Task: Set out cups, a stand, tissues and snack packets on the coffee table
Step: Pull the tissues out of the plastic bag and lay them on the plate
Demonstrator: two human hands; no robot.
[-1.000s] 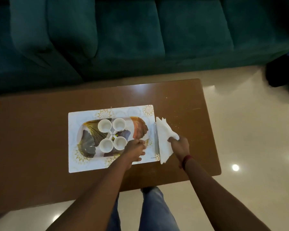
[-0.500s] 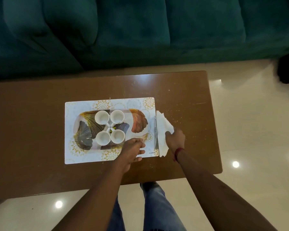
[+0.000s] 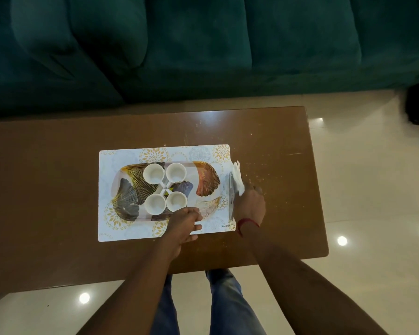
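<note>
We are working the tissues point(image 3: 237, 178) into the stand point(image 3: 230, 189), a thin metallic holder standing on edge just beside the right border of the placemat point(image 3: 121, 155). To do this well, we are judging that the stack should go in straight and squared, pressed down evenly so no corner is folding over, while the other hand is bracing things so nothing slides across the tabletop point(image 3: 46, 165). The stand looks narrow and light, so a sideways push could tip it toward the tray point(image 3: 203, 170).

Our right hand point(image 3: 249, 204) is lying over the near part of the stand, and its fingers are closing on the white tissues, which are sticking out beyond the hand at the far end. The fingertips themselves are hidden under the hand, so we cannot tell how tightly they are pinching.

Our left hand point(image 3: 184, 223) is resting at the near edge of the tray, over the placemat. Its fingers are curled loosely together, touching the tray's rim or the mat beside it; which of the two, we cannot tell. It does not appear to be holding anything.

The four white cups point(image 3: 165, 187) are sitting clustered in the middle of the tray, handles turned inward. No snack packets are in sight, so that part, we judge, is not yet done.
</note>
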